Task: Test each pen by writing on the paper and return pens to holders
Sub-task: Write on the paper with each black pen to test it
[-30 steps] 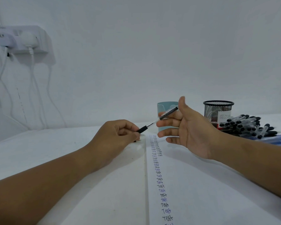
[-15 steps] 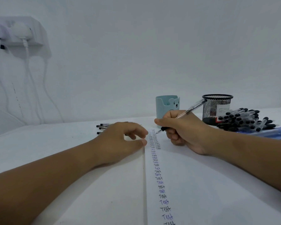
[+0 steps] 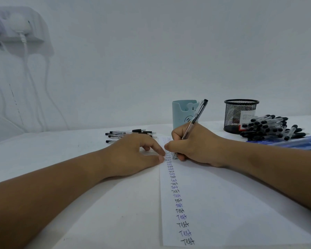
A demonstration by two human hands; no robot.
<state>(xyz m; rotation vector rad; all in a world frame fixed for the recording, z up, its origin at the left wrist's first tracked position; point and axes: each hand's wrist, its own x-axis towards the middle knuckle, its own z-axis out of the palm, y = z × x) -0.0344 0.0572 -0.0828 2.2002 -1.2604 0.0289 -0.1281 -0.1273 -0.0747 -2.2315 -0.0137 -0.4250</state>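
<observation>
We see a white table [image 3: 43,159] carrying everything, and on it a sheet of paper [image 3: 223,203] under and toward us from the right hand. Down the paper's left edge runs a column of the word "Test" [image 3: 180,211], written again and again in black and blue ink, larger toward us and too small to read near the hands.

Our right hand [image 3: 194,146] has its fingers curled round a clear pen [image 3: 194,121] with a black cap end, tilted up and away, its tip down on the paper at the far end of the column. Our left hand [image 3: 133,153] rests on the table just left of the right hand, fingers loosely bent and holding nothing, thumb and forefinger tips on the paper's edge, close against the right thumb.

Beyond the right hand stands a pale blue pen holder [image 3: 180,114] with a bear face, partly behind the pen. Right of it is a black mesh holder [image 3: 241,114] with a label we cannot read, and a heap of black-capped pens [image 3: 269,128]. Beyond the left hand lie a few loose pens [image 3: 126,133].
</observation>
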